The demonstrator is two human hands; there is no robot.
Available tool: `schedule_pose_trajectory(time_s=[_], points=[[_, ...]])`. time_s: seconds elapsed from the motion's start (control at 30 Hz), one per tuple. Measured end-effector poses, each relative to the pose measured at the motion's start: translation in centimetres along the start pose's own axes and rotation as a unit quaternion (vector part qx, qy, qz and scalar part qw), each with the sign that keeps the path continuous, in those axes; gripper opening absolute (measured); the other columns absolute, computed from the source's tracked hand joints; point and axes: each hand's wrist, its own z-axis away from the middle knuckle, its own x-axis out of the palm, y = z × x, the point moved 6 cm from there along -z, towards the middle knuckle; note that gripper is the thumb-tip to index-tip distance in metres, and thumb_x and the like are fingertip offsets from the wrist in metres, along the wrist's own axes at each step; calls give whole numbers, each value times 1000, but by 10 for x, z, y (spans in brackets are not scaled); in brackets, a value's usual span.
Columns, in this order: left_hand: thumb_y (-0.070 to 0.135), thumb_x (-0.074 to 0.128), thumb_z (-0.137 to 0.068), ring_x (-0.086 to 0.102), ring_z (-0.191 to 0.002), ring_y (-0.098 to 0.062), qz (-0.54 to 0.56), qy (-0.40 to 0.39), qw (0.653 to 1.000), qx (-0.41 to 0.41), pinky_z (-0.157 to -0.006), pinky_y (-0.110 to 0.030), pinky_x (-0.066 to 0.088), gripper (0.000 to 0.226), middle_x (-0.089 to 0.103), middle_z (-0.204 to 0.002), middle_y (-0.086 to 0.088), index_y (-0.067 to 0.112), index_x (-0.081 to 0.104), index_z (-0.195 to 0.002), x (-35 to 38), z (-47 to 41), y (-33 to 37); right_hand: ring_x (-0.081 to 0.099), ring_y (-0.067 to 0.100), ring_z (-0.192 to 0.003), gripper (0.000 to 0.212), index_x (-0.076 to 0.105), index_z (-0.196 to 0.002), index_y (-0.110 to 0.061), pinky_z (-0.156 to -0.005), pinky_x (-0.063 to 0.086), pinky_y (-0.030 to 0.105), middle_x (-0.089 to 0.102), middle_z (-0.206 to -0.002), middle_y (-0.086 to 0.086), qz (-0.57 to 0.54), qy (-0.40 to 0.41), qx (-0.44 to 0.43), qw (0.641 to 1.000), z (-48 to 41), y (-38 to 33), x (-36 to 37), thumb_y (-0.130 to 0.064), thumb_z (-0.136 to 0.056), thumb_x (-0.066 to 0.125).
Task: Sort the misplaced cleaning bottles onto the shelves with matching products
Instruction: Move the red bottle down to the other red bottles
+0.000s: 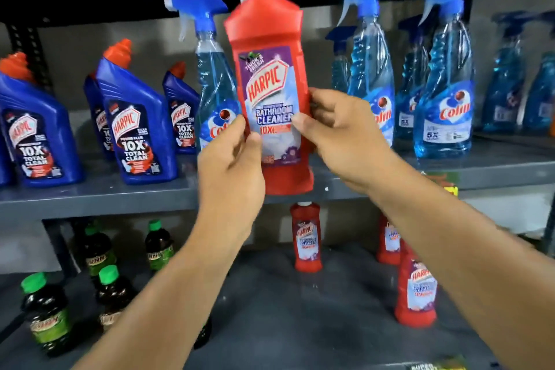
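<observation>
Left hand (231,159) and right hand (336,132) both gripping a red Harpic bathroom cleaner bottle (270,99), upright, raised before the upper shelf's front edge (90,201), blue Harpic bottles (135,117) left, Colin sprays (444,93) right, matching red bottles (306,237) on the lower shelf (270,309).

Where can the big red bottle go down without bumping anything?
The red bottle has bare room on the lower shelf, between the green-capped bottles and the small red bottles. The upper shelf is crowded with blue bottles and spray bottles.
</observation>
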Motion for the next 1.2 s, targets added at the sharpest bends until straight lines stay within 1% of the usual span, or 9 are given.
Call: schedule_pose_trajectory(time_s=[0.07,0.13,0.23,0.37,0.5,0.63,0.73,0.8,1.2], points=[[23,59,-90,69,-102,-3,-16,-21,1000,2,-88,-24,55,35,76,-110,10,18,64,-124,-7,17,5,71,3,-100,35,66,-108,-31,-87,58,24,76,-103,-12,-21,-30,-29,999,32,-18,-15,-1,-91,60],[21,58,-93,70,-86,1,-35,-50,996,-72,-83,-21,56,34,78,-93,12,13,62,-126,-12,44,-17,70,-3,-101,40,66,-112,-29,-85,54,15,76,-107,-17,-29,-49,-13,998,70,-7,-23,3,-89,62],[39,65,-83,67,-84,5,-146,-67,986,-52,-78,-14,54,23,77,-92,15,36,72,-105,-25,116,-35,68,0,-108,43,66,-119,-26,-92,52,17,73,-116,-18,-24,-59,35,997,133,38,-22,-5,-82,66],[38,71,-68,64,-86,16,-123,-52,981,-142,-75,-4,48,32,76,-91,27,52,72,-97,-31,165,-96,69,2,-108,42,64,-119,-25,-90,52,16,74,-115,-17,-27,-64,121,990,186,135,-9,-1,-85,63],[24,71,-77,68,-90,-1,-108,-106,964,-220,-83,-26,57,28,79,-95,16,44,76,-96,-19,164,-184,70,1,-104,40,57,-128,-9,-86,51,14,74,-111,-22,6,-57,194,979,190,238,-10,4,-91,61],[29,69,-78,71,-91,-7,-126,-122,953,-245,-89,-52,58,24,79,-96,14,43,76,-96,-14,159,-250,69,-1,-105,39,59,-126,-18,-89,53,18,74,-107,-27,22,-47,235,971,182,296,-9,0,-92,60],[34,68,-76,72,-98,-12,-115,-109,955,-251,-91,-51,57,28,78,-103,11,39,75,-103,-12,147,-273,69,7,-110,39,59,-129,-17,-90,54,22,75,-114,-13,2,-20,253,967,173,313,-11,-4,-93,62],[34,68,-77,72,-100,-15,-107,-104,956,-252,-92,-50,57,30,78,-105,8,36,74,-106,-11,141,-277,68,10,-113,38,60,-126,-27,-91,55,24,74,-119,-8,-11,-13,256,967,167,313,-11,-8,-93,63],[39,69,-78,74,-97,-13,-123,-84,953,-263,-89,-46,59,24,78,-102,13,46,73,-100,-11,145,-284,68,13,-115,36,62,-120,-39,-91,56,27,72,-122,-8,-63,-5,280,958,175,314,-6,-32,-85,68]])
